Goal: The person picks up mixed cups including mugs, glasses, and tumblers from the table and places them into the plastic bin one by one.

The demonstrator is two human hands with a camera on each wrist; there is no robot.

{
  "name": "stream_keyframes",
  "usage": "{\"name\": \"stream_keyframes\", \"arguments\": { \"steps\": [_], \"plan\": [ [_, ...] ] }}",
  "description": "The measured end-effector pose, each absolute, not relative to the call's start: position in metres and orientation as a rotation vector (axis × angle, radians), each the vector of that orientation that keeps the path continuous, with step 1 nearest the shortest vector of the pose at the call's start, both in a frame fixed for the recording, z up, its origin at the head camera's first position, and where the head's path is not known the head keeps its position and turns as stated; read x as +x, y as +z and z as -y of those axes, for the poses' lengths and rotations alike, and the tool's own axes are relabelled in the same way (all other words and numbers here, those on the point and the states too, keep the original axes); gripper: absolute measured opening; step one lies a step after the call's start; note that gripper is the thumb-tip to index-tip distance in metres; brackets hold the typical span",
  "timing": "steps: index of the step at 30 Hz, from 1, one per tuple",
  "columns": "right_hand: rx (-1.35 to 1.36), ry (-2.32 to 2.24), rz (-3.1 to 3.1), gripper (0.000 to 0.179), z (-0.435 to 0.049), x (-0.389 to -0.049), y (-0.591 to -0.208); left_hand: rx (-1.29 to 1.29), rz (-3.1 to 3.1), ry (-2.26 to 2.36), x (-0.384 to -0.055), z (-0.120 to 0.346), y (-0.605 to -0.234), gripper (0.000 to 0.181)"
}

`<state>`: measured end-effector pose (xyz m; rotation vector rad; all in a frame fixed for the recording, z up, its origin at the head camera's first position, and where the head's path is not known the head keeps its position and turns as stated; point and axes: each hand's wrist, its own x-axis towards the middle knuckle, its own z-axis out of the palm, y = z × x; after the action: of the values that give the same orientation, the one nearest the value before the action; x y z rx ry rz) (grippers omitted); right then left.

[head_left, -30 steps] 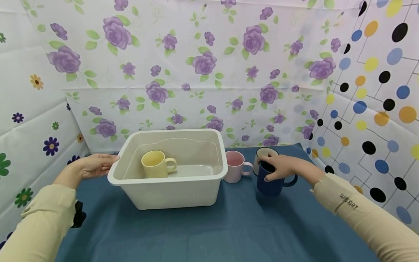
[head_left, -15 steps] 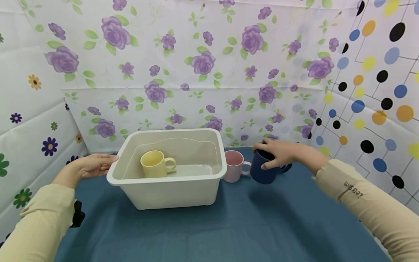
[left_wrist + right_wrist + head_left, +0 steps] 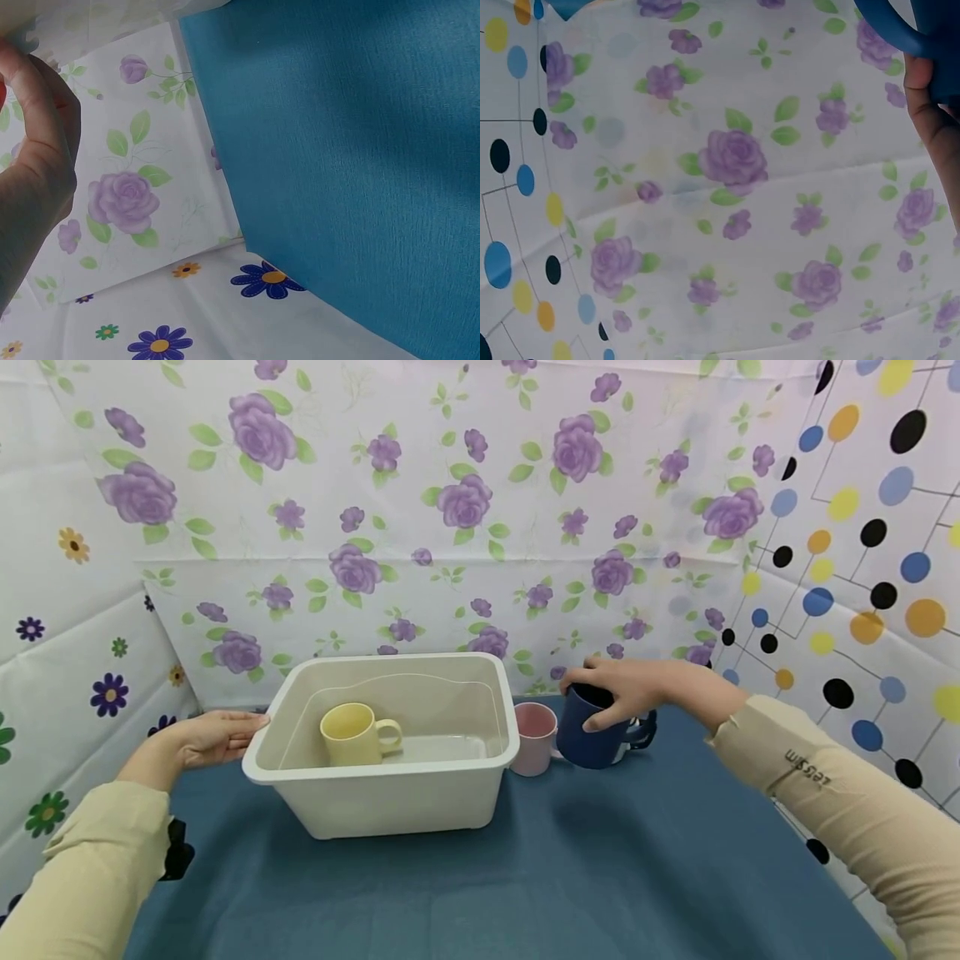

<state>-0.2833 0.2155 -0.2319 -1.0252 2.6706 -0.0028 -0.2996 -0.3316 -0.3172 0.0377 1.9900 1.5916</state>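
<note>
My right hand (image 3: pixel 626 689) grips a dark blue mug (image 3: pixel 588 735) from above by its rim. The mug is raised off the table, and its blue handle (image 3: pixel 900 30) shows in the right wrist view. Behind it, a white mug (image 3: pixel 621 753) with a dark rim is mostly hidden. Just left stands a pink mug (image 3: pixel 531 747), its handle partly covered by the blue one. A yellow mug (image 3: pixel 351 735) sits upright inside a cream plastic bin (image 3: pixel 393 802). At the bin's left end, my left hand (image 3: pixel 213 739) holds the rim.
A blue cloth (image 3: pixel 480 893) covers the table. Flowered sheeting (image 3: pixel 420 510) rises close behind the bin and mugs. Another flowered sheet (image 3: pixel 67 677) stands at the left, and a dotted one (image 3: pixel 862 610) at the right.
My right hand has lifted the blue mug and carried it left toward the pink mug, passing in front of the white mug. The left hand stays at the bin's rim.
</note>
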Motion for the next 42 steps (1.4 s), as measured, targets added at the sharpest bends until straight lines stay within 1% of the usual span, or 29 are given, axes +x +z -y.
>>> {"name": "stream_keyframes", "arguments": {
  "steps": [3,8,15,24,28,36,42],
  "plan": [
    [-1.041,0.017,-2.650,0.051,-0.207,-0.282,-0.222,0.038,-1.998,1.584,-0.299,0.331,-0.316,0.016],
    [-1.034,0.023,-2.625,0.050,-0.193,-0.283,-0.206,0.035,-1.986,1.604,-0.299,0.331,-0.315,0.011],
    [-1.013,0.016,-2.588,0.054,-0.174,-0.284,-0.190,0.017,-1.979,1.616,-0.299,0.330,-0.315,0.012],
    [-1.096,0.028,-2.568,0.057,-0.148,-0.284,-0.180,0.006,-1.980,1.608,-0.298,0.328,-0.315,0.010],
    [-1.132,0.085,-2.575,0.061,-0.136,-0.285,-0.176,-0.006,-1.975,1.608,-0.298,0.330,-0.315,0.012],
    [-1.207,0.165,-2.540,0.050,-0.113,-0.288,-0.169,0.012,-1.975,1.617,-0.299,0.330,-0.314,0.010],
    [-1.165,0.188,-2.539,0.050,-0.094,-0.292,-0.169,0.007,-1.969,1.614,-0.297,0.330,-0.315,0.010]
  ]
}}
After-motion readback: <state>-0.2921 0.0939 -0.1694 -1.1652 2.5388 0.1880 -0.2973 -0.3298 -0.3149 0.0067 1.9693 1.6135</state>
